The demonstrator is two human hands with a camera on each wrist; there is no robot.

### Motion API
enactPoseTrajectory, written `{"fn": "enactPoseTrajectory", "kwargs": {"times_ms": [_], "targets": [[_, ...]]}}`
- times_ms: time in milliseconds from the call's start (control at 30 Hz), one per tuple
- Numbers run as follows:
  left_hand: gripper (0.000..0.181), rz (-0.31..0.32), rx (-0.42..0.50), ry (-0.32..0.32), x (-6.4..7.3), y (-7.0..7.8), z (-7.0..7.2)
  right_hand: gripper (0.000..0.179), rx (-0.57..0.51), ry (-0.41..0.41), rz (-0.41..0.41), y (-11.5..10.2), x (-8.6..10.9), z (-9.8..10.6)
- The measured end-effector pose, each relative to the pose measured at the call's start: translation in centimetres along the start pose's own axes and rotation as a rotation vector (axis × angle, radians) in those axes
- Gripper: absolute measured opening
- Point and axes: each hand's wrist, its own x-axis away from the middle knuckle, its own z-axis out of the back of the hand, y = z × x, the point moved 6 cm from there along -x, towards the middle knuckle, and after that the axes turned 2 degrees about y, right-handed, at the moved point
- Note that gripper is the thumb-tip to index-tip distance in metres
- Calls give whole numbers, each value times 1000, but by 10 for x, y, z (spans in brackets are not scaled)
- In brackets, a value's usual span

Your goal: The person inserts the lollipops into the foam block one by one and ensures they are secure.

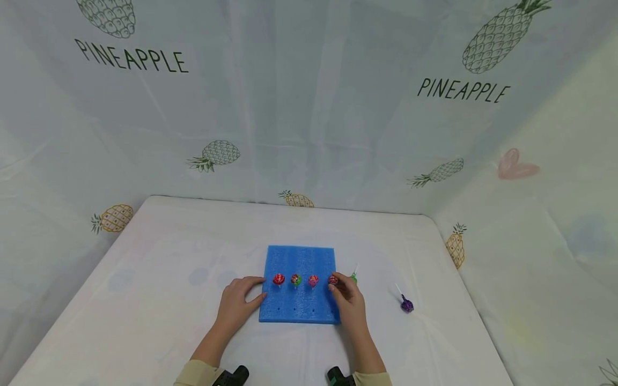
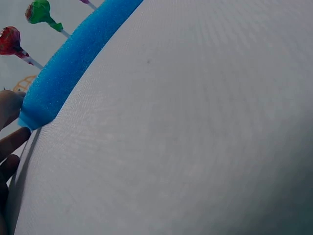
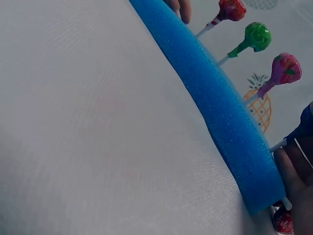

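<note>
A blue foam board (image 1: 303, 262) lies on the table, with several holes along its near part. Three lollipops stand in it in a row: a red one (image 1: 278, 279), a green-and-red one (image 1: 296, 279) and a pink one (image 1: 313, 281). My left hand (image 1: 237, 301) touches the board's left edge, thumb and forefinger apart. At the right end of the row my right hand (image 1: 351, 305) pinches a fourth lollipop (image 1: 332, 280), red on top. In the right wrist view its wrapper (image 3: 302, 126) looks dark blue, and its stick meets the foam.
A green-wrapped lollipop (image 1: 354, 277) lies just beyond my right hand, partly hidden. Farther right is a purple lollipop (image 1: 407, 305) on the white tablecloth (image 1: 193, 241). A pineapple-print curtain (image 1: 299, 107) hangs behind and around the table.
</note>
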Motion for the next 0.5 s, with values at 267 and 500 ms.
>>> {"fn": "enactPoseTrajectory", "kwargs": {"times_ms": [267,500], "targets": [[39,4,-9,-9,-1,0,-1,30,16,5,35,6,1,0],[39,1,-8,-3,-1,-1,-1,31,26,25,48,6,2,-3]]}}
